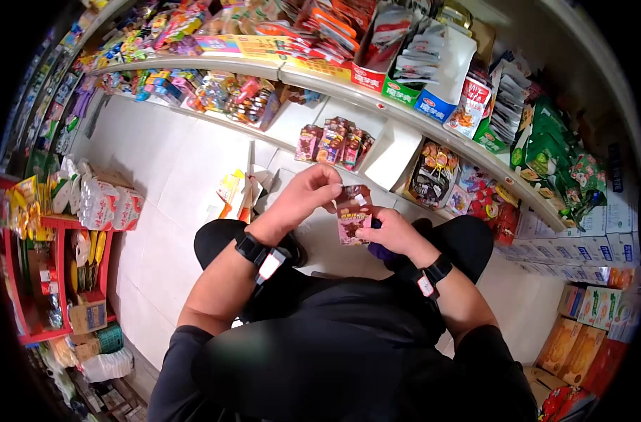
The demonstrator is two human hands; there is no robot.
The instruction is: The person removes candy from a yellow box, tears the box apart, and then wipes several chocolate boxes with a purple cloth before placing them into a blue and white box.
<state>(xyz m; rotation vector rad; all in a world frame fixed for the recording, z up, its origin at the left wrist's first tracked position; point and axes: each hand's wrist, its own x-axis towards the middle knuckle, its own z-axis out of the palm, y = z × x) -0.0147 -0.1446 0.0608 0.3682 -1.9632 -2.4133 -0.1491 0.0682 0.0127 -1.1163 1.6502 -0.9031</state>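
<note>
Between my hands, above my lap, is a brown and pink snack packet (353, 226). My right hand (396, 232) grips its lower right part, with the thumb over the front. At its upper left edge my left hand (311, 195) is closed, fingertips pinched by the brown top; whether they hold the packet itself is hard to tell. Similar small packets (332, 143) stand in a group on the low shelf just ahead. Something dark purple (384, 254), partly hidden, lies below my right hand.
A long shelf (278, 70) curves across the front, holding snack bags and display boxes (433, 104). An empty white bin (391, 156) sits on the low shelf. A red rack (62, 224) stands left, stacked cartons (570, 250) right. An orange and white carton (235, 191) lies on the floor.
</note>
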